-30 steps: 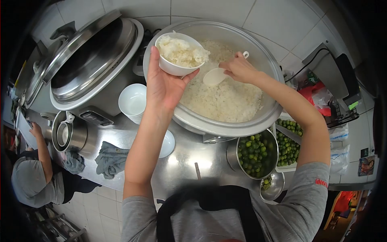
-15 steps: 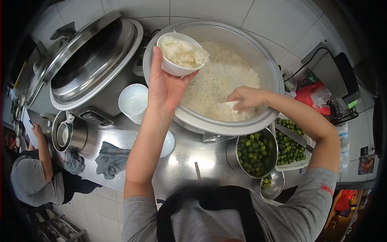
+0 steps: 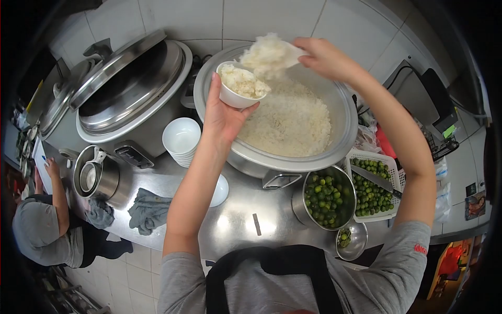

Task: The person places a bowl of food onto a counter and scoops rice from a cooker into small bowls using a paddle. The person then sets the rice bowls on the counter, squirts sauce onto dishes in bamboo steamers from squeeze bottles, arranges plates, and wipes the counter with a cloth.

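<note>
My left hand (image 3: pixel 228 118) holds a small white bowl (image 3: pixel 238 99) heaped with rice, fingers wrapped under and around it, over the left side of a large round cooker (image 3: pixel 204 99). To the right and a little higher, my right hand (image 3: pixel 319 56) grips a white rice paddle (image 3: pixel 294 54). A big clump of rice (image 3: pixel 267 54) sits on the paddle, close beside the bowl. Below both hands, cooked rice (image 3: pixel 293 120) covers the bottom of the cooker.
Stacked white bowls (image 3: pixel 181 136) and grey cloths (image 3: pixel 148 211) lie left. Right are a pot of green limes (image 3: pixel 328 196), a lime basket with a knife (image 3: pixel 375 178) and a metal bowl (image 3: pixel 355 242). A lidded cooker (image 3: pixel 130 94) stands left; another person (image 3: pixel 42 225) is far left.
My right hand has risen out of the cooker with rice on the paddle, up beside the bowl. The view has shifted slightly, and the bowl in my left hand sits a little lower and further right.
</note>
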`<state>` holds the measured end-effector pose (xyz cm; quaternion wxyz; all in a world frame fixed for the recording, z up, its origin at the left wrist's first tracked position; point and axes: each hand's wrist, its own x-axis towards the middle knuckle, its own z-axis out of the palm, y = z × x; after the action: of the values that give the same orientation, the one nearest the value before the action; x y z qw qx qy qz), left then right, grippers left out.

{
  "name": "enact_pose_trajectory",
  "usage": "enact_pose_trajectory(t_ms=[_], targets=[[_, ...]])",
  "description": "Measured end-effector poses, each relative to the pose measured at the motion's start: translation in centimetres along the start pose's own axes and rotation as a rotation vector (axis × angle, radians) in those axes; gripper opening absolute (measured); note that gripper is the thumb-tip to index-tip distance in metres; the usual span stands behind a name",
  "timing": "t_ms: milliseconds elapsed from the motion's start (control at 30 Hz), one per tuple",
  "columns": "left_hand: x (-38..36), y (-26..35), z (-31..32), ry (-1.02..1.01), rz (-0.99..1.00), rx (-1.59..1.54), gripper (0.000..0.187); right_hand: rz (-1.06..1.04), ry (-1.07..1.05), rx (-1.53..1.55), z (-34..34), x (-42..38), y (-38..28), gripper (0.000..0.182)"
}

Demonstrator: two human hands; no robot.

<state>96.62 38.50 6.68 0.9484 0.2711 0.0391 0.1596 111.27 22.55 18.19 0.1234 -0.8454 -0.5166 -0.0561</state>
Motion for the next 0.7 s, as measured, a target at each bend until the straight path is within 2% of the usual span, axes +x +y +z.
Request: enact_pose_trajectory(t_ms=[33, 100, 200, 267, 367, 400, 467, 500, 567, 667, 700], targets=[[0.0, 0.1, 0.0, -0.025, -0.03, -0.013, 0.072, -0.094, 0.13, -0.112, 0.8, 0.2, -0.8, 0.031], [0.1, 0.0, -0.1, -0.048, -0.027, -0.002, 0.074, -0.035, 0.016, -0.322, 2.3, -0.6, -4.1, 0.046], [0.3, 0.1, -0.5, -0.056, -0.041, -0.022, 0.075, -0.15, 0.073, -0.343, 5.6, -3.2, -7.0, 0.049], [0.4, 0.0, -0.8, -0.046, -0.057, -0.052, 0.074, -0.204, 0.198, -0.334, 7.6, -4.1, -7.8, 0.049], [0.3, 0.2, -0.5, -0.041, -0.024, -0.025, 0.074, -0.137, 0.101, -0.272, 7.6, -4.4, -7.5, 0.057], [0.2, 0.1, -0.3, -0.024, -0.014, -0.025, 0.074, -0.138, 0.102, -0.27, 7.2, -3.9, -6.7, 0.057], [0.0, 0.2, 0.0, -0.005, -0.006, -0.025, 0.074, -0.239, 0.273, 0.043, 5.4, -2.5, -4.8, 0.045], [-0.1, 0.2, 0.0, -0.019, 0.006, -0.045, 0.071, -0.239, 0.271, 0.046, 4.9, -2.4, -4.6, 0.045], [0.0, 0.2, -0.1, -0.026, 0.017, -0.065, 0.068, -0.167, 0.357, 0.314, 3.7, -2.2, -4.8, 0.041], [0.2, 0.0, -0.6, -0.011, 0.018, -0.079, 0.068, -0.075, 0.317, 0.196, 8.3, -0.6, -0.3, 0.038], [0.2, 0.0, -0.7, -0.006, 0.059, -0.062, 0.071, 0.055, 0.18, 0.155, 10.2, -0.1, 1.5, 0.036]])
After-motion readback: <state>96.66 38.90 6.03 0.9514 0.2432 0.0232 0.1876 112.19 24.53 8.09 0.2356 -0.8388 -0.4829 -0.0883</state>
